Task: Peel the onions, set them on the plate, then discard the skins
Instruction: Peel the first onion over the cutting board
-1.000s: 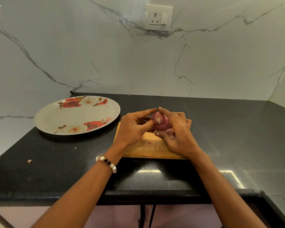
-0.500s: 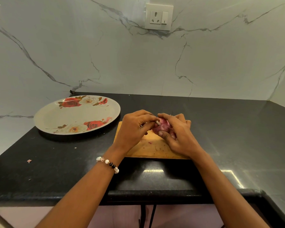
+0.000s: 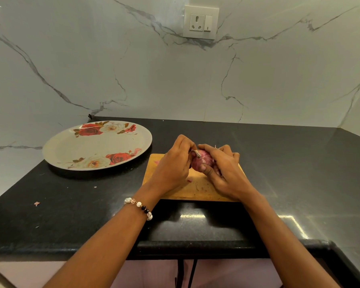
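A black countertop [image 3: 289, 173] carried a rose-patterned plate [image 3: 67, 148], well to the left of the fingers, and a wooden cutting board [image 3: 195, 188] directly beneath them. Above the board, the right hand [image 3: 227, 173] cupped a red onion [image 3: 204, 161], its fingers curled round the bulb. The left hand [image 3: 173, 165] pinched the onion's dry tip between thumb and fingertips.

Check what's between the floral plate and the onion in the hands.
Head view: the left hand sits between the plate and the red onion, over the wooden cutting board's left corner; a strip of bare black countertop separates plate and board.
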A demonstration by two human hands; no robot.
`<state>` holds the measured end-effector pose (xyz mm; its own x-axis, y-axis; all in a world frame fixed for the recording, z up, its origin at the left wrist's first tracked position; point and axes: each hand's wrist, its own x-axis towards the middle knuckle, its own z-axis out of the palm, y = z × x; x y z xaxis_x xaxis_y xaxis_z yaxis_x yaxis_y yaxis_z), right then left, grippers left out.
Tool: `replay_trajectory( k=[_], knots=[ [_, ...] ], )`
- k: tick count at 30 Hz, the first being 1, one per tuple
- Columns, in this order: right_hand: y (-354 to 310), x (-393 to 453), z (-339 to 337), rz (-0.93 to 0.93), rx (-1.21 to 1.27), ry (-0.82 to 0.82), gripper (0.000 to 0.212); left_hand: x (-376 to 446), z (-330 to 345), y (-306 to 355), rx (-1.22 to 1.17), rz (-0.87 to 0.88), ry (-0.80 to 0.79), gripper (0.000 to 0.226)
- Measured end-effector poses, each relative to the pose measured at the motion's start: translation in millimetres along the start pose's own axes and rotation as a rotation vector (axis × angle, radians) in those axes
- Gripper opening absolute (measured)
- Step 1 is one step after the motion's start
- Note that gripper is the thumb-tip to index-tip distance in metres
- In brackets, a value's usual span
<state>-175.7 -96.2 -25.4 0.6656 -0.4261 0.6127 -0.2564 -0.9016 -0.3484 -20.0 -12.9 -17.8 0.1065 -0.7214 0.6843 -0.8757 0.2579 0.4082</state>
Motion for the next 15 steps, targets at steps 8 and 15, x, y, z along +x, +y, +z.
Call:
replay_trajectory(
  k=[8, 15],
  knots=[
    [-0.3, 1.1, -0.2, 0.017, 0.035, 0.022, 0.065, 3.6, -0.2, -5.3, -0.154, -0.1, 0.166, 0.012],
    [0.7, 2.1, -0.9, 0.008, -0.003, 0.046, 0.066, 3.6, -7.4, -6.5, -0.157, 0.05, 0.182, 0.022]
  ],
)
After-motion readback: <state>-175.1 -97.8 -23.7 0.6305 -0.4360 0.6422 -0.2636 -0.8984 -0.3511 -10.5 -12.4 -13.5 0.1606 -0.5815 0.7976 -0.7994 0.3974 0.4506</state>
